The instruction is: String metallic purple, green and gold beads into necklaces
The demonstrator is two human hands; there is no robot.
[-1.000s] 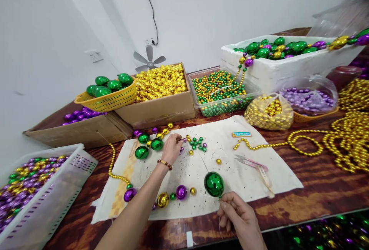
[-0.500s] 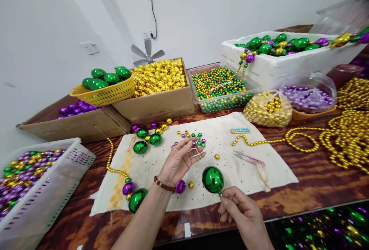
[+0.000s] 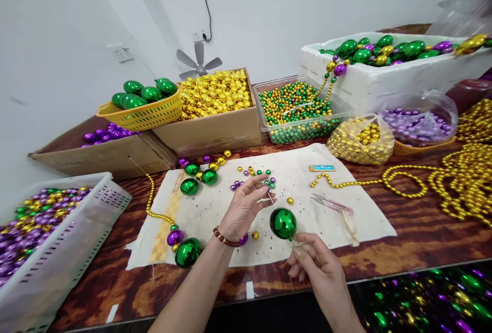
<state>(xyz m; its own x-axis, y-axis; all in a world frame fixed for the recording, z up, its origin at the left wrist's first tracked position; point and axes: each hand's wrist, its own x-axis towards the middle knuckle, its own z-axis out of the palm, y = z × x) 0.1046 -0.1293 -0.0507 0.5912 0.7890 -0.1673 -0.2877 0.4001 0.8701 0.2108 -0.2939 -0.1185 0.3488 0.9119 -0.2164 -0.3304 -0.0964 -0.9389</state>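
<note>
A large shiny green ball (image 3: pixel 283 223) hangs between my two hands over the white cloth (image 3: pixel 215 220). My left hand (image 3: pixel 246 207), a beaded bracelet at its wrist, pinches a thin white string that runs down to the ball's top. At the ball's lower end my right hand (image 3: pixel 313 258) has its fingertips pressed together at the small green tip. Beyond my left hand lie small purple and green beads. A gold bead (image 3: pixel 290 201) rests just above the green ball. To the left is a string with a purple ball (image 3: pixel 175 237) and a big green ball (image 3: pixel 188 252).
Pink-handled snips (image 3: pixel 331 204) and a gold bead chain (image 3: pixel 357 183) lie at the right. Behind stand a carton of gold balls (image 3: pixel 207 130), a clear bead tub (image 3: pixel 303 128) and a foam box (image 3: pixel 369 84). A white basket (image 3: pixel 73 251) is at the left edge.
The view has shifted slightly. The green ball sits a little higher between my hands, and my left hand now covers part of the purple ball by the bracelet.
</note>
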